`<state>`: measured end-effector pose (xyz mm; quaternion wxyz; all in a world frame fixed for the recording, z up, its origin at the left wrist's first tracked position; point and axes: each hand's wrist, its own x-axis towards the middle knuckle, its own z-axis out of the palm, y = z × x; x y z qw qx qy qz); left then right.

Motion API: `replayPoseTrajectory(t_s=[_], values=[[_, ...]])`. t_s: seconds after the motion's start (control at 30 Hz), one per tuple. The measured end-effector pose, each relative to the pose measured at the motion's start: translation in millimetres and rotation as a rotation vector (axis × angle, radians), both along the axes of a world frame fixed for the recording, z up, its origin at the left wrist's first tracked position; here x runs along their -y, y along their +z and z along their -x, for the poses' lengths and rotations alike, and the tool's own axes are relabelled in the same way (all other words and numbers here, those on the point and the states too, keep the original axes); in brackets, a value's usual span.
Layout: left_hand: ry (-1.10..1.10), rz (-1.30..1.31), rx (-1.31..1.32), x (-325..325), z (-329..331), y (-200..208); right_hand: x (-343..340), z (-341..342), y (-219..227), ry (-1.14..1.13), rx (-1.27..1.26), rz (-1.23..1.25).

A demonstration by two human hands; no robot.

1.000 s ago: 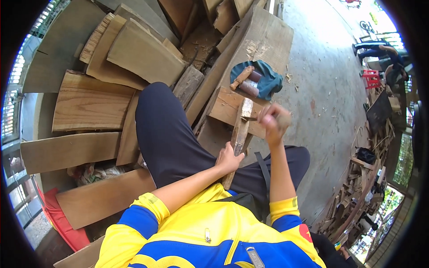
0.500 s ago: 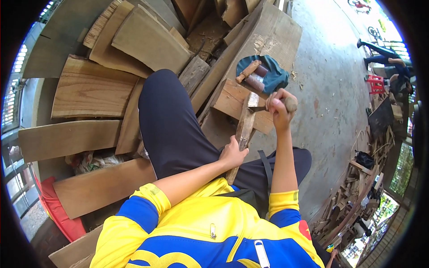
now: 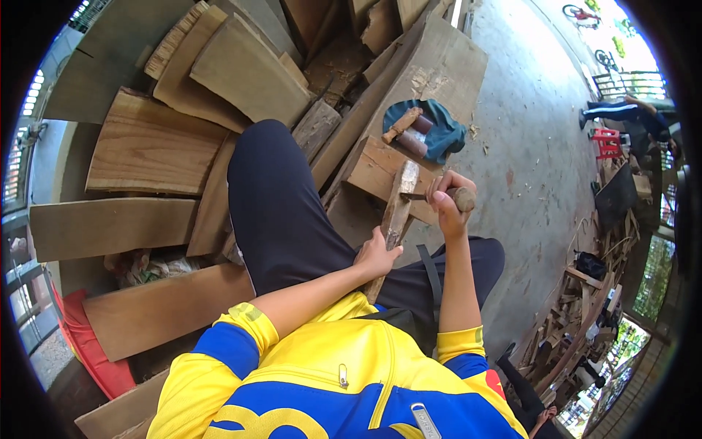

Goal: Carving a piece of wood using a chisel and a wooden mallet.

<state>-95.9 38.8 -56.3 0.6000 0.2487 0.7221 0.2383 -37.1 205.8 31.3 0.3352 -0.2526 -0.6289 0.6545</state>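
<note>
My left hand (image 3: pixel 376 256) is wrapped round a narrow, rough length of wood (image 3: pixel 397 212). The wood slants from my lap toward the bench, its far end above a flat brown board (image 3: pixel 376 168). In my right hand (image 3: pixel 452 201) is a chisel (image 3: pixel 463 199), its round wooden handle poking out to the right of my fist. The chisel's dark, thin blade meets the strip's right side near the far end; the exact contact is too small to tell. Just beyond lie a dark green cloth (image 3: pixel 447 139), a turned wooden piece (image 3: pixel 402 124) and brown cylinders (image 3: pixel 414 143).
A long plank bench (image 3: pixel 450 62) with shavings runs ahead. Many boards (image 3: pixel 150 150) lean at my left, with a red cloth or sheet (image 3: pixel 91 351) below. At right are concrete floor (image 3: pixel 530 146), a scrap wood pile (image 3: pixel 574 322), a red stool (image 3: pixel 607 143) and other people.
My right hand and the chisel have shifted slightly nearer to me along the strip. My left hand keeps its hold. The whole view has tilted a little, and a person at far right has moved.
</note>
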Motion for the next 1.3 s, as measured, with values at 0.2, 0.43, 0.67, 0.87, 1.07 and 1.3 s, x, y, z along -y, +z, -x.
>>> replayPoseTrajectory(t_s=[0.2,0.43,0.67,0.87,1.07,1.3], values=[[0.035,-0.059,-0.07,4.7,-3.1,-8.1,-17.5,-5.4,25.8,0.048,-0.157,0.237],[0.082,-0.073,-0.039,2.7,1.7,-14.9,-47.3,16.2,24.9,-0.093,-0.226,0.016],[0.042,-0.04,0.002,-5.4,8.2,-4.2,-6.4,-2.2,-9.5,-0.065,0.043,-0.118],[0.049,0.003,-0.008,-3.5,-0.3,0.6,6.0,-26.1,21.7,-0.063,-0.128,0.107],[0.111,-0.016,-0.006,-1.8,5.3,-3.6,-40.7,3.5,13.8,-0.194,-0.155,-0.034],[0.068,0.043,-0.016,0.5,5.1,2.2,-33.7,-2.4,-19.0,-0.112,-0.111,0.083]])
